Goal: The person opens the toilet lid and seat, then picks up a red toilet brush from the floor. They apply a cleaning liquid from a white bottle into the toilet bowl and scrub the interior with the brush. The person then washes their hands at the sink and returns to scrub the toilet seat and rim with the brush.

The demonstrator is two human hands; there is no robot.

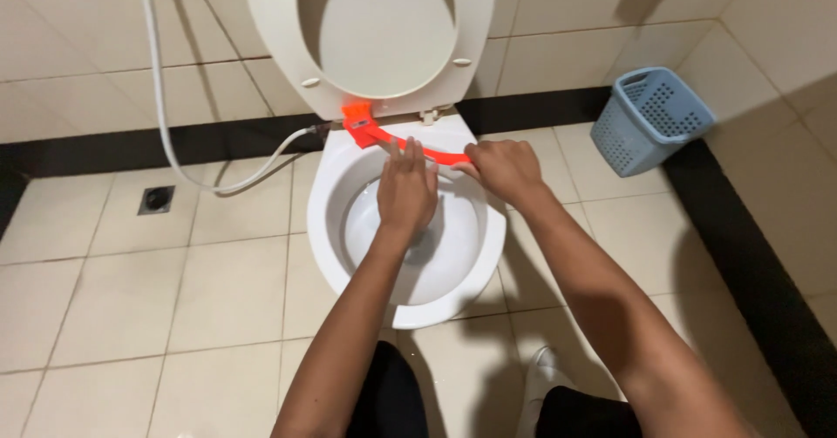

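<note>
Gripping an orange brush (410,146) with both hands across the back rim of the white toilet bowl (488,255) — bristle head near the hinge, likely to scrub there under the raised seat (288,46). Right hand (506,168) closed around handle end, left hand (406,190) pressed over mid-handle, fingers curled — steadying. Blue basket (649,120) by the wall corner, hose (166,133) at left.

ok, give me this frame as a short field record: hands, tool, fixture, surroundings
left hand: over the toilet bowl, fingers on the orange brush
right hand: grips the brush handle end
brush head: at the bowl's back rim, near the hinge
toilet seat: raised
surroundings: blue basket by wall, white hose, floor drain
</note>
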